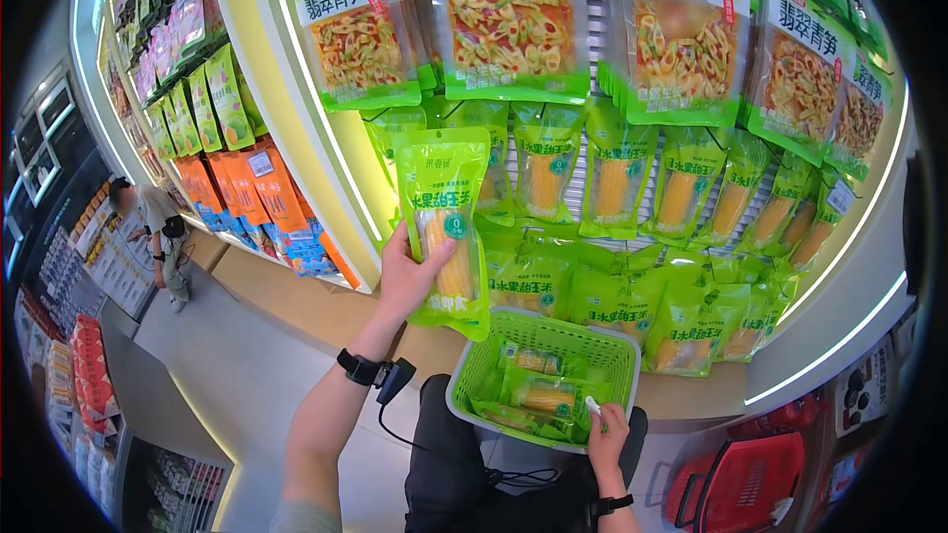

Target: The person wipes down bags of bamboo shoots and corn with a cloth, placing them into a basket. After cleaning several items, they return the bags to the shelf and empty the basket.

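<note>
My left hand [415, 274] is closed round a green corn packet [441, 227], held upright in front of the hanging packets, above the basket's left side. Below it is a green plastic basket [456, 387] with several corn packets [546, 395] lying in it. My right hand [607, 437] is at the basket's right front edge, its fingers closed on a small white thing that I cannot make out. More corn packets [620, 173] hang on the rack, and others stand in a row behind the basket.
Large bags of sliced vegetables [511, 25] hang above. At the lower right is a red shopping basket [755, 484]. Orange packets [255, 188] hang on the left shelves. A person [158, 232] stands in the aisle at the far left.
</note>
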Available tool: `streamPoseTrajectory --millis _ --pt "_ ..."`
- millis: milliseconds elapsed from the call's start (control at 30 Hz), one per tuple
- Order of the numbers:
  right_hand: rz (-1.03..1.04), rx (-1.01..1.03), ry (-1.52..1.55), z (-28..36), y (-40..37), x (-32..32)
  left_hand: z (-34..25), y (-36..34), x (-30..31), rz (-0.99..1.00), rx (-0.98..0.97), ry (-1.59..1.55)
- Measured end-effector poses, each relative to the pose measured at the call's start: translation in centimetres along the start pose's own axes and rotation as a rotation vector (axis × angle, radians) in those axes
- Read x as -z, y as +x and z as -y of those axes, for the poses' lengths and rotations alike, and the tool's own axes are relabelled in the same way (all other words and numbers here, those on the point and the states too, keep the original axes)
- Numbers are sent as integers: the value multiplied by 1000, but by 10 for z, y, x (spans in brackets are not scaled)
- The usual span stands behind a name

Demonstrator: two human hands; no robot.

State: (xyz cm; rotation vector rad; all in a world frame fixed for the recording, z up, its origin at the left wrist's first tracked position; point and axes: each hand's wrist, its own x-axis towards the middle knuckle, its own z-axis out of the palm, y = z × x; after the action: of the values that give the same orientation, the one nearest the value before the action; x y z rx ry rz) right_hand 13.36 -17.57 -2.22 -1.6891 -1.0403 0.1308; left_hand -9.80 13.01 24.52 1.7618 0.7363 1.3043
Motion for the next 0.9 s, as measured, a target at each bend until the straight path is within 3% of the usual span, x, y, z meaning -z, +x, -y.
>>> streamPoseTrajectory --millis 233,900 --pt "-67 92 -147 0 -1 -4 3 28 4 -34 2 -3" --pt "-63 116 -123 -5 -2 -5 -3 32 6 0 16 -22"
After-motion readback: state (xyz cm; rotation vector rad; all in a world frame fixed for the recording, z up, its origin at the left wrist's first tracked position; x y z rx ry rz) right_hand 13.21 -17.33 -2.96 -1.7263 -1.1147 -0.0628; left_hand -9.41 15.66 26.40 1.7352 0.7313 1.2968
